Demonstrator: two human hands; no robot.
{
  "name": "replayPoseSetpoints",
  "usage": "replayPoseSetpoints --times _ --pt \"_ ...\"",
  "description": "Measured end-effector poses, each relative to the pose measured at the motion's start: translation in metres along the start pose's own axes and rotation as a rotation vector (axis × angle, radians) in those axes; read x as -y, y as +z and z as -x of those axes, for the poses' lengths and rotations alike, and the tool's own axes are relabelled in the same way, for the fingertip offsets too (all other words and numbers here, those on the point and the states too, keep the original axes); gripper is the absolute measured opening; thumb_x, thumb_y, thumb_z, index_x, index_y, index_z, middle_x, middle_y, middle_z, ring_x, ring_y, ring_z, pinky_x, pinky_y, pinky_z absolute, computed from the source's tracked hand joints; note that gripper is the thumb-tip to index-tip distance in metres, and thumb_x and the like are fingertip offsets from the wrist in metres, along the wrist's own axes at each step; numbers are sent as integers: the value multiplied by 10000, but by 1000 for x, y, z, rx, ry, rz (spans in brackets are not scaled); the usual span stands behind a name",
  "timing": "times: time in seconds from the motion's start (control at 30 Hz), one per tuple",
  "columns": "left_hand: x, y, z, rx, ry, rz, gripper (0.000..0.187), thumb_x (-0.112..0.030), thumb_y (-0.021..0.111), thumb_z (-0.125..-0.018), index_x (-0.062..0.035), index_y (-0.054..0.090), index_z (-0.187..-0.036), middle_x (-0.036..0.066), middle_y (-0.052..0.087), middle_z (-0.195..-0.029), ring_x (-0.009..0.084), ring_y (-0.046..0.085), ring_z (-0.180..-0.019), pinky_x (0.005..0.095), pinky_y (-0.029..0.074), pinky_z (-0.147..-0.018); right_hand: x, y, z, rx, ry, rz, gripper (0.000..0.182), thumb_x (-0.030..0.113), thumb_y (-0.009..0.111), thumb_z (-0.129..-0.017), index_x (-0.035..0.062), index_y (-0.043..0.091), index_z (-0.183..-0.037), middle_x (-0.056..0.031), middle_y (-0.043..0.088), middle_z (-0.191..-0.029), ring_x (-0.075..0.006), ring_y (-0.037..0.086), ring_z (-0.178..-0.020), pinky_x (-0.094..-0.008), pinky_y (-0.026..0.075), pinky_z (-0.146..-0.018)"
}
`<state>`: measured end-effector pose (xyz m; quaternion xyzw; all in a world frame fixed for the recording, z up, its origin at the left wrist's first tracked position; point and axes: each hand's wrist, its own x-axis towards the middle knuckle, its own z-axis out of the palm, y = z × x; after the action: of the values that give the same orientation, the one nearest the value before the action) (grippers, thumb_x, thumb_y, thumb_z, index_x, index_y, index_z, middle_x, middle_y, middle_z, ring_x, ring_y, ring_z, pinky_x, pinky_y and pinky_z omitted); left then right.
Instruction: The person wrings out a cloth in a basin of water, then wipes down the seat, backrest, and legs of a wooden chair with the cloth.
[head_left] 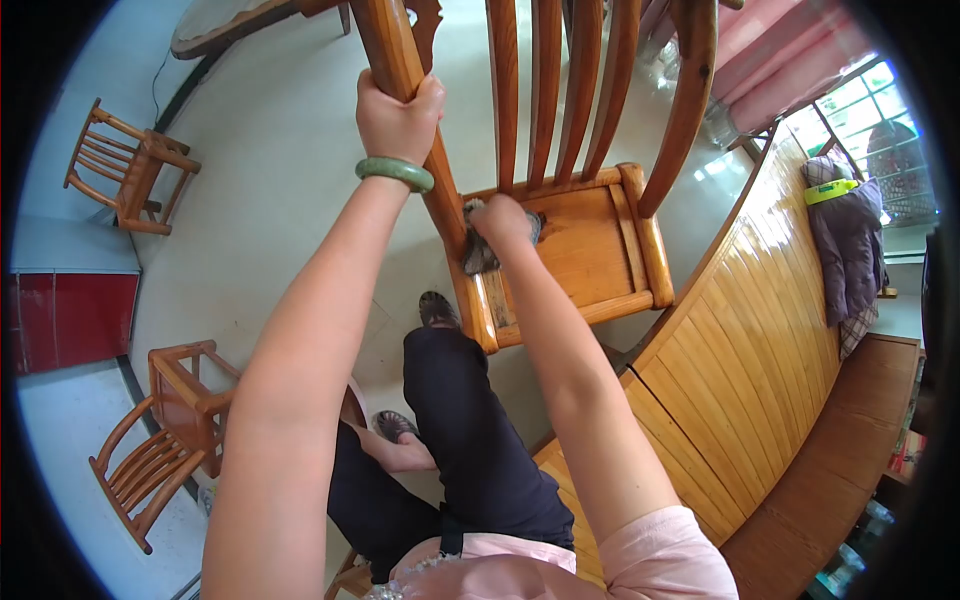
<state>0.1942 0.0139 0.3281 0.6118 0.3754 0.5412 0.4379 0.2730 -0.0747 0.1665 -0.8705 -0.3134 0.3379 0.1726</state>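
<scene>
A brown wooden chair [585,250] stands in front of me, with its slatted back at the top of the view. My left hand [392,118], below which a green bangle [396,174] circles the wrist, is closed around the upright post [388,40] on the left side of the chair's back. Down at the seat, my right hand [503,217] is closed on a grey cloth [480,255]. The cloth lies bunched at the seat's left side, near the foot of that post. My right fingertips are partly hidden.
To the right is a slatted wooden platform [740,310] with dark folded clothing [848,240] on it. Two more wooden chairs [145,170] [165,440] stand on the left. Pink curtains [780,60] hang at upper right. My legs [460,430] are below the chair.
</scene>
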Motion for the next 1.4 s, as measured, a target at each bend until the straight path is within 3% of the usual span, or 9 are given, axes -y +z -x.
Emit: replayPoseSetpoints --times 0.1,0.4,0.47,0.6,0.7,0.83,0.9,0.97,1.4 --pt "1 -2 2 22 8 -10 305 -152 629 -695 11 417 -842 61 552 -615 119 545 -483 249 457 -474 5 -13 -1 76 -1 -24 434 331 603 -672 -28 639 -913 -222 610 -966 -356 575 -947 -368 453 -821" --pt "0 -4 -2 73 -5 -39 264 -143 600 -732 24 449 -872 56 546 -671 138 570 -517 258 477 -509 -4 -10 -5 6 107 -201 426 315 575 -701 -43 627 -926 -250 588 -1006 -346 557 -992 -361 433 -840" --pt "1 -4 -2 51 5 -20 322 -184 633 -691 13 437 -855 68 565 -652 125 566 -502 252 479 -507 -12 -15 -7 5 117 -216 406 290 515 -753 -19 615 -997 -215 575 -1076 -322 540 -1042 -366 431 -861" --pt "1 -2 -2 30 25 -31 324 -184 632 -690 14 436 -857 68 564 -642 128 566 -495 255 478 -496 -33 10 -40 83 -56 -124 446 345 623 -682 -51 632 -886 -237 612 -939 -344 588 -913 -366 459 -778" --pt "3 -3 0 23 39 -51 321 -183 630 -692 14 437 -855 67 563 -630 131 567 -494 261 475 -483 -16 -13 -18 224 30 -226 471 362 640 -665 -49 632 -896 -234 613 -938 -332 592 -912 -365 462 -779" --pt "10 -4 -5 27 53 -28 325 -181 638 -688 21 439 -849 70 562 -623 132 568 -483 260 472 -476 -6 2 -18 105 -38 -63 489 374 638 -665 -42 631 -922 -239 601 -976 -328 595 -918 -359 465 -786" --pt "15 -2 -6 39 62 5 344 -187 650 -683 29 440 -849 65 559 -622 129 564 -469 255 468 -472 8 -17 -8 164 -21 42 409 327 583 -713 17 637 -975 -185 587 -1072 -296 552 -1030 -333 429 -868" --pt "13 -2 -6 30 82 -33 150 -121 599 -733 15 536 -733 45 562 -613 122 568 -493 248 461 -490 12 -16 -3 101 53 -4 394 320 581 -719 34 638 -983 -170 590 -1077 -290 549 -1039 -333 429 -869" --pt "9 -6 -3 70 39 -58 203 -135 607 -766 -5 474 -846 55 559 -658 124 570 -516 244 467 -510 10 -10 0 45 174 -240 394 243 560 -697 -17 620 -987 -207 588 -1056 -315 553 -1026 -343 436 -865"
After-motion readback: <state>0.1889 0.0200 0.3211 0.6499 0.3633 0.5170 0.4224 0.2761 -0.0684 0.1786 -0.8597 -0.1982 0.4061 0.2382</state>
